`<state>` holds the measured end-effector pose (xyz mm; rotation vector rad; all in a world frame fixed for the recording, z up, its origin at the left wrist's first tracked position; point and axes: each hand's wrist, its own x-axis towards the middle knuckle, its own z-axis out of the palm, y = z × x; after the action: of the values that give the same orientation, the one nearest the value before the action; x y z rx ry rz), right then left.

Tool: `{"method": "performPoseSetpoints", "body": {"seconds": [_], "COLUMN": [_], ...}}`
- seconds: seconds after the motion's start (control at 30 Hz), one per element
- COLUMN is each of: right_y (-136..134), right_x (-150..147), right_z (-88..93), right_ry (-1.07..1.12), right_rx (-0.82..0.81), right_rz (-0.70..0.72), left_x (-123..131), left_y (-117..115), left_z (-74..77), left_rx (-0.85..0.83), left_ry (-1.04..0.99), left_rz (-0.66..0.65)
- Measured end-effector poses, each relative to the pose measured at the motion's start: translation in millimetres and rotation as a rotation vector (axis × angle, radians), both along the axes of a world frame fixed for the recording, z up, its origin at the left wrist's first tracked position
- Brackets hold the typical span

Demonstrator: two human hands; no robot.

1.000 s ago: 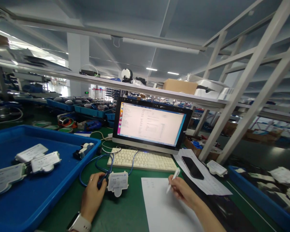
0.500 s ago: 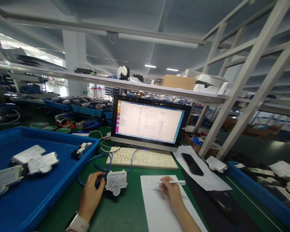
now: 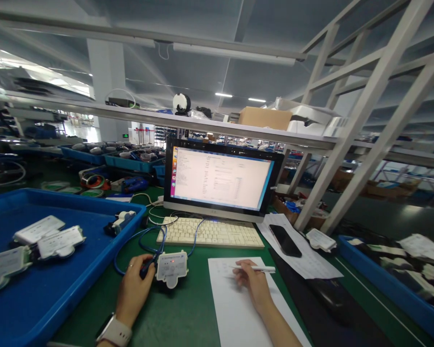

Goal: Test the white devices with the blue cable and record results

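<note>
A green bench top (image 3: 181,318) seen from the worker's position. The left hand (image 3: 135,286), with a watch (image 3: 117,331) at the wrist, is closed around a dark cable plug (image 3: 144,271). Directly beside its fingers, on the bench, lies a white-faced module (image 3: 171,267) bearing a small red light. A blue cable (image 3: 116,253) loops behind this hand. The right hand (image 3: 253,284) grips a white pen (image 3: 267,269), held nearly level over a sheet of paper (image 3: 238,318).

Left: a blue tray (image 3: 87,250) contains similar modules (image 3: 61,241), two of them overlapping. Centre: a pale keyboard (image 3: 210,232) lies before a lit monitor (image 3: 220,176). Right: a phone (image 3: 285,240) rests on printed sheets (image 3: 318,267), which overlap a black mat (image 3: 296,289); the dark, blurred form on the mat is probably a mouse (image 3: 327,294). A second blue tray (image 3: 383,289), filled with parts, stands at the right edge.

Above the monitor, a long shelf (image 3: 202,125) carries a cardboard box (image 3: 264,118). Pale metal posts (image 3: 365,86) rise at right. Beyond are a square column (image 3: 108,82), ceiling lights (image 3: 223,95) and further blue trays (image 3: 130,164) of parts.
</note>
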<state>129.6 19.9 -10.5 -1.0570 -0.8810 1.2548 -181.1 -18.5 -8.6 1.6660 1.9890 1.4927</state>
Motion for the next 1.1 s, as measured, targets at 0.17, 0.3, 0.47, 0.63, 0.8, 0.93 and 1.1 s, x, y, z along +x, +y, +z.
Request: {"method": "performPoseSetpoints", "body": {"seconds": [0.17,0.3,0.47,0.63,0.8,0.93,1.1], "right_y": [-0.5,-0.2,-3.3,-5.6,-9.0,-10.3,-9.1], "right_x": [0.1,-4.1,-18.8,-33.4,-35.8,-35.7,-35.1], "right_z": [3.8,5.9,3.8,3.0,7.9,9.0,5.6], "right_ry": [-0.075,-0.230,-0.375,-0.522,-0.684,-0.699,-0.724], "right_rx": [0.019,0.015,0.018,0.047,0.098,0.098,0.096], "right_rz": [-0.017,-0.049,-0.009,-0.053,-0.063,-0.053,-0.046], "left_x": [1.5,2.5,3.6,5.3,6.2,6.9,7.4], "left_y": [-2.4,-2.1,-1.7,-2.5,-3.6,-4.2,-4.6], "left_z": [2.4,3.3,3.3,4.4,5.0,5.5,6.4], "left_rx": [-0.027,-0.030,-0.027,-0.018,-0.008,-0.008,-0.006], "left_ry": [0.004,-0.010,-0.028,-0.029,-0.029,-0.028,-0.023], "left_rz": [-0.007,-0.008,-0.012,-0.006,-0.003,-0.007,-0.005]}}
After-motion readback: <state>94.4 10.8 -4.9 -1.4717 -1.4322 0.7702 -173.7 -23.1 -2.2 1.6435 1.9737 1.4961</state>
